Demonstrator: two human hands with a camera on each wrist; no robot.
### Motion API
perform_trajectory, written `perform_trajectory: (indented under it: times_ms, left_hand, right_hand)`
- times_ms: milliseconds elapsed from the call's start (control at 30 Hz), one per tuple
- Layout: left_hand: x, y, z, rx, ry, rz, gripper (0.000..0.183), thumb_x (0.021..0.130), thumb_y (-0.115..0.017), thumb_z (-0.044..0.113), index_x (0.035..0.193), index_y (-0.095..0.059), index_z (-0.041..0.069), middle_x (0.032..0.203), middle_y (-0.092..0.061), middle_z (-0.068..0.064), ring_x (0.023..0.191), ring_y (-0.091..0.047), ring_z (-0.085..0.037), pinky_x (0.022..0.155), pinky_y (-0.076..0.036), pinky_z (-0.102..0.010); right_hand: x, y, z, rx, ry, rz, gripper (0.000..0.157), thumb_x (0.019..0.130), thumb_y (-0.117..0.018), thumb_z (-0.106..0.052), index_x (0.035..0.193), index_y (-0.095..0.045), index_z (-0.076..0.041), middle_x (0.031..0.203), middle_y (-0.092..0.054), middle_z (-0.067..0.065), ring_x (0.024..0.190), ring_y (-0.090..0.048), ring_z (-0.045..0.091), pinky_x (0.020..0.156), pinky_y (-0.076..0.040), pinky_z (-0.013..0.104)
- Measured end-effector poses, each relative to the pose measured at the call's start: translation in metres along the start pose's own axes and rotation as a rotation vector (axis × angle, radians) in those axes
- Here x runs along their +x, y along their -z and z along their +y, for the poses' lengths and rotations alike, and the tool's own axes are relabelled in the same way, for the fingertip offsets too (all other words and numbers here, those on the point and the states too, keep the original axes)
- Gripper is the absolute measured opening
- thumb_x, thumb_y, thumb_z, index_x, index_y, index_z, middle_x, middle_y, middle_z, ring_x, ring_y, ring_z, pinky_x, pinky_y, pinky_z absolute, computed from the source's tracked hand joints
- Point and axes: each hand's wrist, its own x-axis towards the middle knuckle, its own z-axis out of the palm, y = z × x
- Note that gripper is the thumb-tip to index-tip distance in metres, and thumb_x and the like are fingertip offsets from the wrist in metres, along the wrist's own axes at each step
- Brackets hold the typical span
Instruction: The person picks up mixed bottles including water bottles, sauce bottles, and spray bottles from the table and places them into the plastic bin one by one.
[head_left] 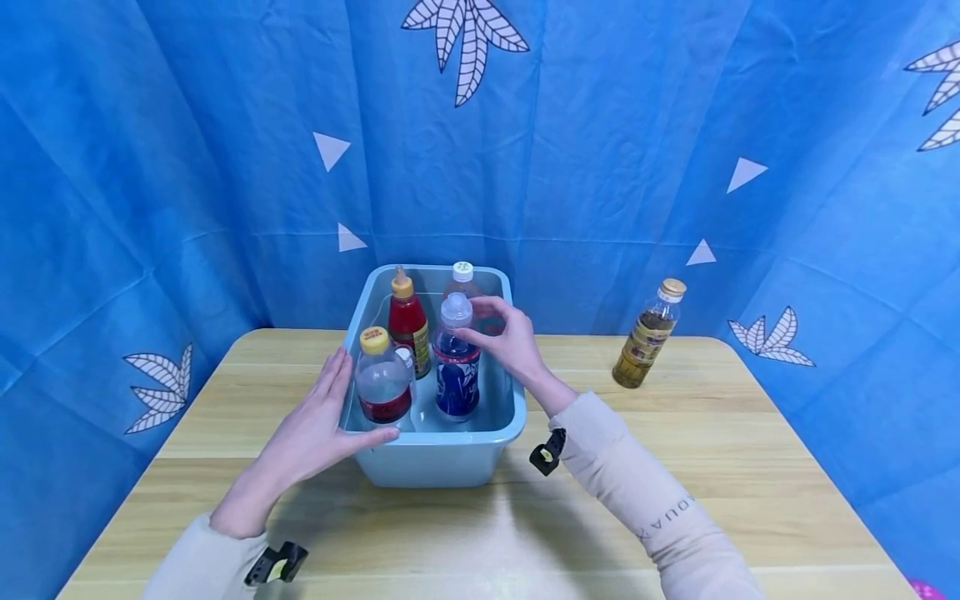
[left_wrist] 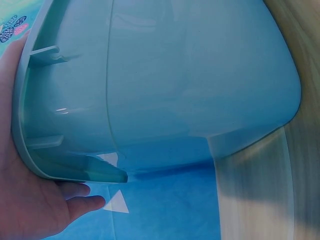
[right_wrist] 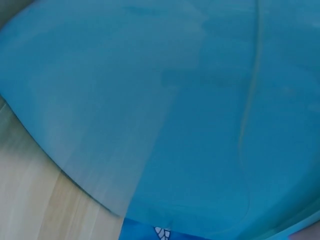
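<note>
A light blue plastic tub (head_left: 433, 460) stands on the table with several bottles in it. My right hand (head_left: 510, 337) pinches the top of a blue-labelled drink bottle (head_left: 457, 387) between thumb and fingers. That bottle is upright inside the tub; whether its base touches the floor I cannot tell. My left hand (head_left: 318, 425) rests at the tub's front left corner, fingers along the left rim and thumb extended over the front rim. Near it are a yellow-capped bottle (head_left: 382, 379) and a partly hidden white-capped bottle (head_left: 405, 357). Behind them stands a red sauce bottle (head_left: 407, 321).
Another white-capped bottle (head_left: 462, 279) stands at the back of the tub, partly hidden by the right hand. To the tub's right, a glass bottle of yellowish liquid (head_left: 645, 342) stands on the wooden table (head_left: 420, 542). A blue curtain (head_left: 600, 167) hangs behind the table.
</note>
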Motion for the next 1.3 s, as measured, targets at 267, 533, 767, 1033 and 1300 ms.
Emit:
perform_trajectory:
  times_ms: [267,533,767,1033,1300]
  left_hand:
    - [0.0,-0.001,0.0,0.012,-0.004,0.002,0.117,0.064,-0.056,0.072,0.142,0.002,0.006,0.147,0.004,-0.016,0.131,-0.004,-0.038,0.09,-0.026,-0.063]
    - [0.001,0.0,0.001,0.006,-0.008,0.005,0.117,0.064,-0.056,0.071,0.142,0.002,0.006,0.147,0.003,-0.017,0.131,-0.004,-0.038,0.09,-0.026,-0.063]
    - [0.001,0.0,0.0,0.011,-0.016,0.007,0.115,0.066,-0.058,0.068,0.142,0.002,0.005,0.147,0.004,-0.016,0.131,-0.004,-0.038,0.091,-0.025,-0.062]
    - [0.001,0.0,0.0,0.021,-0.018,0.009,0.117,0.064,-0.054,0.072,0.142,0.003,0.006,0.147,0.004,-0.016,0.132,-0.004,-0.037,0.092,-0.024,-0.062]
    - [0.001,-0.001,0.0,0.019,-0.022,0.006,0.116,0.066,-0.056,0.07,0.142,0.002,0.006,0.147,0.004,-0.015,0.132,-0.003,-0.037,0.092,-0.023,-0.062]
  right_hand:
    - [-0.009,0.008,0.003,0.037,0.023,0.019,0.048,0.073,-0.071,-0.033,0.115,-0.056,-0.015,0.112,-0.058,0.0,0.102,-0.053,0.016,0.083,-0.047,0.036]
    - [-0.028,0.026,-0.033,0.066,0.003,0.055,0.04,0.079,-0.067,-0.011,0.114,-0.054,0.001,0.113,-0.056,0.016,0.101,-0.053,0.03,0.083,-0.046,0.04]
    - [-0.037,0.04,-0.032,0.07,0.01,0.091,0.036,0.081,-0.065,-0.008,0.113,-0.054,0.003,0.111,-0.057,0.019,0.099,-0.053,0.036,0.082,-0.047,0.043]
    - [-0.044,0.058,-0.023,0.077,0.024,0.141,0.034,0.081,-0.063,-0.005,0.112,-0.054,0.006,0.109,-0.057,0.023,0.096,-0.055,0.036,0.08,-0.047,0.046]
    - [-0.056,0.077,-0.015,0.038,0.007,0.168,0.033,0.083,-0.061,-0.006,0.112,-0.054,0.006,0.109,-0.056,0.023,0.095,-0.055,0.032,0.08,-0.046,0.045]
